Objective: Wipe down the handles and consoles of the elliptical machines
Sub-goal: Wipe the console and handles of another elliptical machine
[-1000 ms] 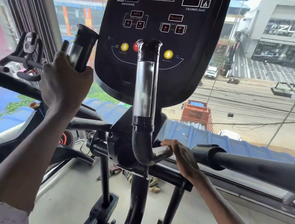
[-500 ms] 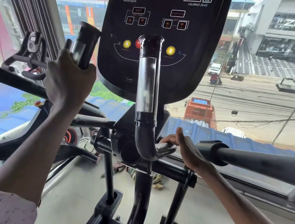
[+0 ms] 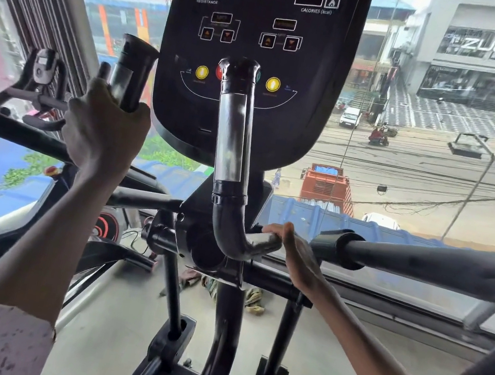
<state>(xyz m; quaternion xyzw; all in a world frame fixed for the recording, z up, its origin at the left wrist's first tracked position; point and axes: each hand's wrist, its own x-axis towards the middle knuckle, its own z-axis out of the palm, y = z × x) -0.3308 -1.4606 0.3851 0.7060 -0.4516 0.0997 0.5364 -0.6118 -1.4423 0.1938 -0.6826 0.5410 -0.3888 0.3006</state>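
The elliptical's black console [image 3: 259,57] with yellow buttons fills the upper middle. Two upright fixed handles with chrome sensor strips stand in front of it. My left hand [image 3: 103,132] grips the left fixed handle [image 3: 132,74] near its base. The right fixed handle [image 3: 231,138] bends at the bottom into a short horizontal stub [image 3: 257,243]. My right hand [image 3: 294,258] curls over the end of that stub, thumb up. No cloth is visible in either hand.
The long black moving arm [image 3: 431,264] runs right from beside my right hand; another moving arm [image 3: 8,128] crosses at left. An exercise bike [image 3: 37,84] stands at far left. Rags [image 3: 249,298] lie on the floor by the window. A glass wall is directly ahead.
The view has shifted slightly. My right hand has slid a little along the handle's lower bend and its thumb has lifted. My left hand keeps its grip.
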